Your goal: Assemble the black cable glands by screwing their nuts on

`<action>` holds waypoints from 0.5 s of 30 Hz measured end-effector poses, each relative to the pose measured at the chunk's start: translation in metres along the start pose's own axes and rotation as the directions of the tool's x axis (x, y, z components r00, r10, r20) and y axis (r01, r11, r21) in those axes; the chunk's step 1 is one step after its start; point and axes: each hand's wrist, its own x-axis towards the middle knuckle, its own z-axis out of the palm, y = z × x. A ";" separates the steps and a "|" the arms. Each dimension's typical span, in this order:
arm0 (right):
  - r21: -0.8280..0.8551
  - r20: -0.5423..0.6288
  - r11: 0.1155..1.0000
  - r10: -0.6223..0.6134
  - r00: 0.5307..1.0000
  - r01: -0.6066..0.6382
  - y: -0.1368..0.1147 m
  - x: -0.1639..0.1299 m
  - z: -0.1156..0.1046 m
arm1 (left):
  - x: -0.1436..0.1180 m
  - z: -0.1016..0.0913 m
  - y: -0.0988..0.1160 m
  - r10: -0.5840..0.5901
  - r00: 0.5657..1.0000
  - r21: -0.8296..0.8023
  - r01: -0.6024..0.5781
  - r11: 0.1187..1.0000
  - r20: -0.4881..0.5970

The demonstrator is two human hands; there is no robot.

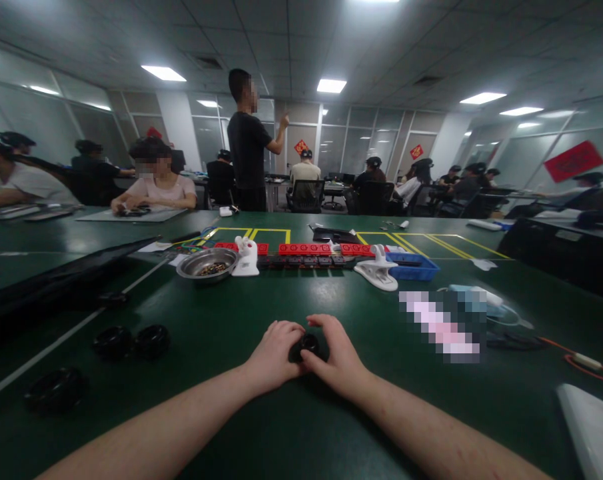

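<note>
My left hand (274,353) and my right hand (337,360) meet near the front middle of the green table (291,427). Between them sits a small black round part (306,345), and the fingers of both hands close around it. Most of the part is hidden by my fingers. Three similar black round parts (152,340) lie to the left, apart from my hands.
A metal bowl (207,264) of small pieces, a white clamp (378,270), a blue tray (411,267) and a row of red blocks (305,249) stand further back. Cables (571,353) lie at right. Other people sit around; one person stands.
</note>
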 end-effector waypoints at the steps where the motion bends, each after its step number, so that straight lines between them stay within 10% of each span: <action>1: -0.007 -0.002 1.000 0.010 1.000 -0.010 0.001 0.000 0.001 | 0.000 0.000 0.000 0.003 1.000 -0.003 -0.003 1.000 0.003; 15: 0.010 0.036 1.000 -0.018 0.999 0.018 0.001 -0.001 0.001 | 0.000 0.002 -0.002 -0.003 1.000 0.009 0.003 1.000 -0.007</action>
